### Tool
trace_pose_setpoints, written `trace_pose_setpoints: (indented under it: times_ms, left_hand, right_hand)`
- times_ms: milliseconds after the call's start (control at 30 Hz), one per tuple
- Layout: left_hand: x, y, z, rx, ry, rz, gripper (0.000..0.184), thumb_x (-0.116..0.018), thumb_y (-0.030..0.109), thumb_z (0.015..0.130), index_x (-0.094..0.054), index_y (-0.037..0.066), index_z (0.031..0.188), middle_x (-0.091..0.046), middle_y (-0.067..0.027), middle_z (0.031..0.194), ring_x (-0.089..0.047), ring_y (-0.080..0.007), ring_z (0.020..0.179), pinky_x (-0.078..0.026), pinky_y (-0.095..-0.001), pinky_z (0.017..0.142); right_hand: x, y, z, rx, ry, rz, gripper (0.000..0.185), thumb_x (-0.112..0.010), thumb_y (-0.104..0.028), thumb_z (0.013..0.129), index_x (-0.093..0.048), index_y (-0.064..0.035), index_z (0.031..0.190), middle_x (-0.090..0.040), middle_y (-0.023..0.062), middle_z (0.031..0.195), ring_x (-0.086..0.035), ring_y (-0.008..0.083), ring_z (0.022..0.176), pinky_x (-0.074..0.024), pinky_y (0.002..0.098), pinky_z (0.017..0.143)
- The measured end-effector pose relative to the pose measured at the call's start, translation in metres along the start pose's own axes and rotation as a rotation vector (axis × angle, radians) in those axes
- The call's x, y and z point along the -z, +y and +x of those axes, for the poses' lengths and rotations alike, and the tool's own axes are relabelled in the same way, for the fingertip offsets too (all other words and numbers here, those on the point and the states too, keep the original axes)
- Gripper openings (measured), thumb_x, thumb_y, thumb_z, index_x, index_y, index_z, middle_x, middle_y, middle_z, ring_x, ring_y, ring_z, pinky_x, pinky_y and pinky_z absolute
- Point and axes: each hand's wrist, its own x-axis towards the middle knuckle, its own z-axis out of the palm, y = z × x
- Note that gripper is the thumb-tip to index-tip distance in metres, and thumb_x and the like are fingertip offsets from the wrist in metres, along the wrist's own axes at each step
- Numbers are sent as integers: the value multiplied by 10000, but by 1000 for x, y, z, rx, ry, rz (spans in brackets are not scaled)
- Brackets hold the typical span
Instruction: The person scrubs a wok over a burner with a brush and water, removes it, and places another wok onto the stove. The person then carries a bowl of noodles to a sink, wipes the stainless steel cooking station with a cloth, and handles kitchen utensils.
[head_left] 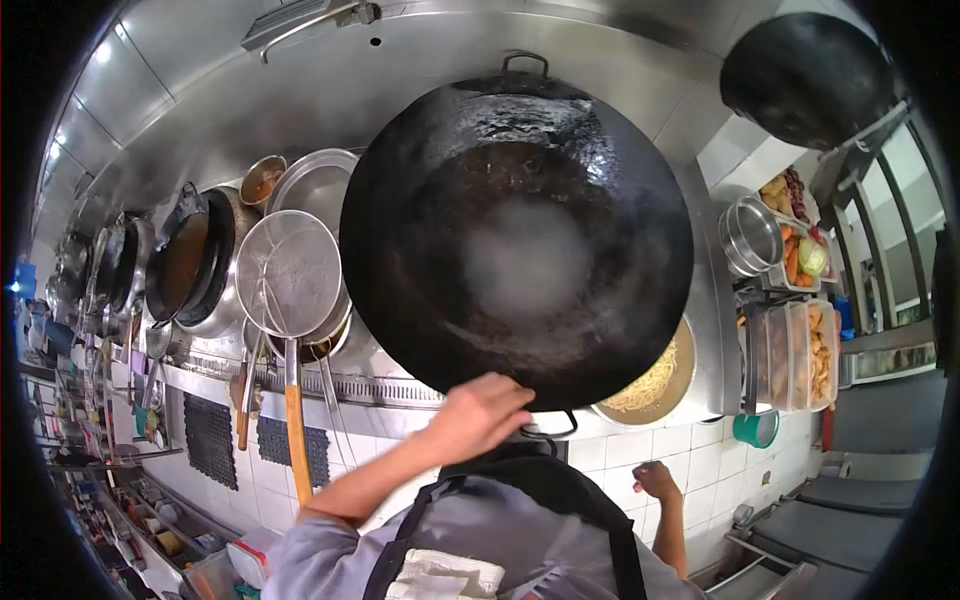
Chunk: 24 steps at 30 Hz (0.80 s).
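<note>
A large black wok (530, 250) fills the middle of the view, dark and shiny inside, with a pale haze over its bottom. My left hand (485, 415) is at its near rim, fingers bent and pressed together, just above the near loop handle (552, 428). Whatever those fingers hold, if anything, is hidden. My right hand (657, 482) hangs low at my right side, away from the wok; its fingers are loosely curled, the thumb stands apart and nothing shows in it. A bowl of noodles (645, 390) sits partly under the wok's right edge.
Left of the wok, a wire strainer (290, 272) with a wooden handle lies across a pot. Several pans (185, 260) line the counter farther left. Metal bowls (750, 235) and plastic tubs of food (800, 355) stand at right. Another wok (808, 80) hangs at upper right.
</note>
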Motion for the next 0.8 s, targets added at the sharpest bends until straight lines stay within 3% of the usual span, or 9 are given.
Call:
trace_pose_setpoints:
  times_ms: [67, 133, 300, 433, 467, 533, 600, 633, 800]
  left_hand:
    - [-55, 21, -19, 66, 30, -40, 206, -686, 164, 823, -645, -8, 929, -606, -126, 821, -604, -306, 780, -499, -401, 718]
    - [-94, 26, -32, 70, 37, 86, 226, -756, 182, 769, -625, 4, 820, -633, -145, 808, -609, -319, 730, -490, -410, 672]
    - [-112, 37, -15, 28, 367, 412, 524, -849, 380, 613, -433, 88, 486, -456, -70, 481, -463, -275, 422, -374, -374, 424]
    - [-57, 77, 30, 76, 504, 380, 522, -895, 379, 554, -488, 52, 530, -479, -79, 495, -477, -247, 417, -381, -324, 407]
    - [-46, 76, 39, 136, 509, 342, 497, -902, 358, 569, -523, 37, 547, -485, -62, 494, -443, -174, 416, -372, -302, 414]
    - [-18, 102, 64, 306, 596, 115, 464, -915, 327, 577, -583, 3, 597, -484, -12, 506, -398, -53, 493, -348, -251, 434]
    - [21, 104, 88, 195, 645, 391, 552, -892, 391, 613, -493, 16, 547, -464, 20, 511, -371, -62, 507, -319, -267, 433]
    - [40, 111, 103, 216, 669, 331, 586, -875, 413, 637, -449, 26, 526, -434, 18, 508, -351, -61, 517, -309, -278, 437]
    - [143, 82, 183, 263, 701, 181, 458, -826, 443, 721, -592, 62, 620, -377, 86, 547, -303, -35, 467, -212, -249, 421]
  right_hand:
    - [-17, 38, 41, 509, -67, -417, 227, -585, -162, 826, -716, 5, 904, -688, 119, 688, -671, 172, 617, -533, 311, 645]
    - [-28, 35, 35, 252, -99, 45, 195, -591, -137, 885, -696, 20, 934, -688, 113, 693, -675, 155, 591, -540, 293, 583]
    - [-49, 115, 83, 343, -185, 106, 193, -590, -101, 900, -676, 47, 989, -691, 125, 719, -672, 170, 593, -538, 286, 561]
    - [-40, 169, 89, 171, -170, 250, 188, -581, -88, 860, -669, 57, 941, -677, 112, 683, -674, 189, 566, -539, 301, 502]
    - [-39, 187, 89, 132, -165, 286, 176, -577, -82, 860, -670, 51, 928, -676, 114, 680, -675, 191, 562, -530, 297, 477]
    - [-43, 234, 111, 354, -164, -18, 173, -527, -97, 892, -675, -10, 917, -674, 105, 681, -674, 178, 556, -505, 286, 445]
    - [-35, 235, 85, 153, -98, 137, 191, -485, -104, 903, -665, -48, 872, -666, 96, 672, -672, 180, 555, -507, 301, 456]
    - [-39, 247, 90, 101, -120, 224, 195, -473, -103, 903, -653, -58, 842, -661, 93, 666, -670, 182, 551, -509, 303, 462]
    - [-63, 271, 89, 55, -88, 637, 231, -435, -107, 897, -581, -94, 718, -648, 86, 656, -661, 187, 544, -507, 298, 472]
